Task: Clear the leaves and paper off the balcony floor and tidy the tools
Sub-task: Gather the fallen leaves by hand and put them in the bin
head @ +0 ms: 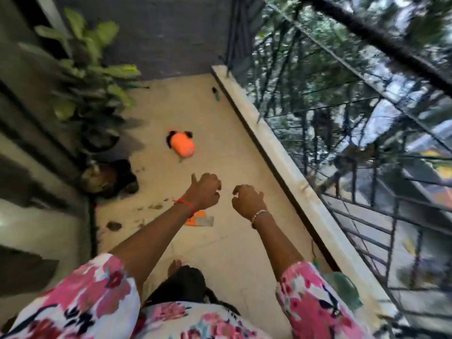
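Plainly both hands hang empty over the balcony floor (234, 148); the left hand (204, 192) and the right hand (247, 204) show loosely curled fingers gripping nothing. An orange-and-grey paper scrap (200, 220) lies at six o'clock from the left hand, partly hidden by the wrist; dark leaves (114, 225) dot the floor toward eight o'clock. An orange container (182, 145), blurred, lies at twelve o'clock; potted plants (97, 94) stand at ten o'clock; the railing (367, 204) runs along at three o'clock.
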